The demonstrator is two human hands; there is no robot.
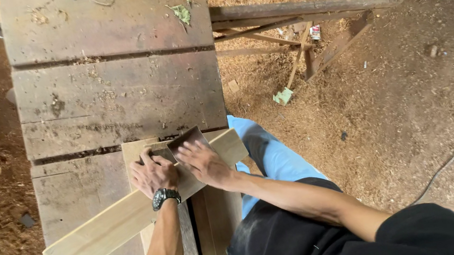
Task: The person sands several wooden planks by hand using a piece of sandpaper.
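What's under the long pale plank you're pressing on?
The pale plank lies slantwise over a second light board and the workbench. Both hands, left and right, cover its middle, hiding what is beneath there.

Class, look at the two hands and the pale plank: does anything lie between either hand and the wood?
Nothing visible does. The left hand and right hand both press directly on the pale plank.
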